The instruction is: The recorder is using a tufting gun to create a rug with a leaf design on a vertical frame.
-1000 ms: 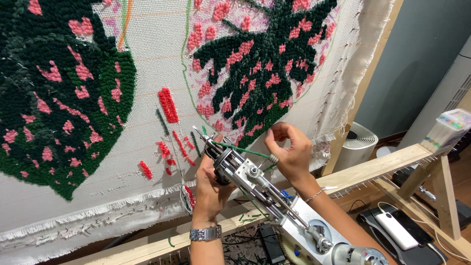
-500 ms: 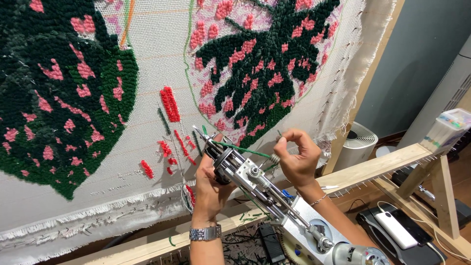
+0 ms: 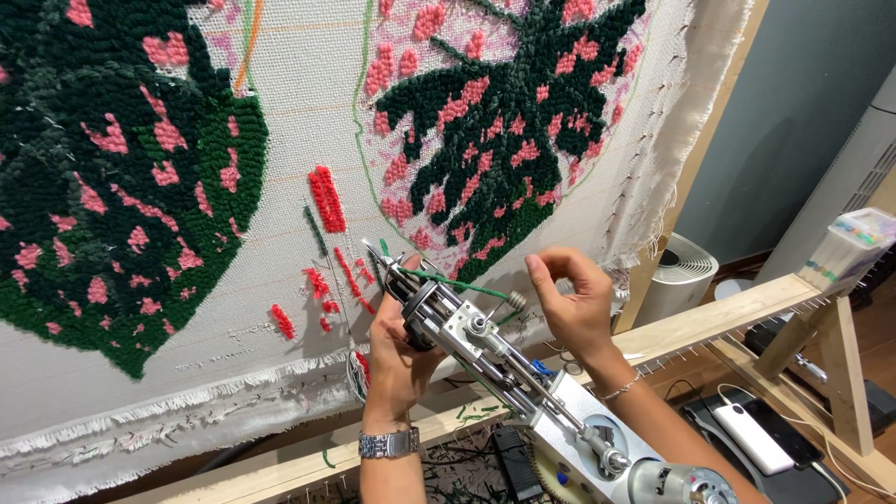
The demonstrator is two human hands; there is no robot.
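Here, left hand (image 3: 397,345) wrapped under the nose of one tufting gun (image 3: 509,383), wrist bent upward. Right hand (image 3: 569,303) raised just right of the gun's nose, fingertips pinched on one green yarn strand (image 3: 457,283). Behind the gun, one stretched cloth (image 3: 280,103) bearing two dark-green leaf motifs.

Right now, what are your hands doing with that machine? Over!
Left hand grips the tufting gun near its nose. Right hand pinches green yarn above it. Gun tip close to the tufted cloth, nothing between.
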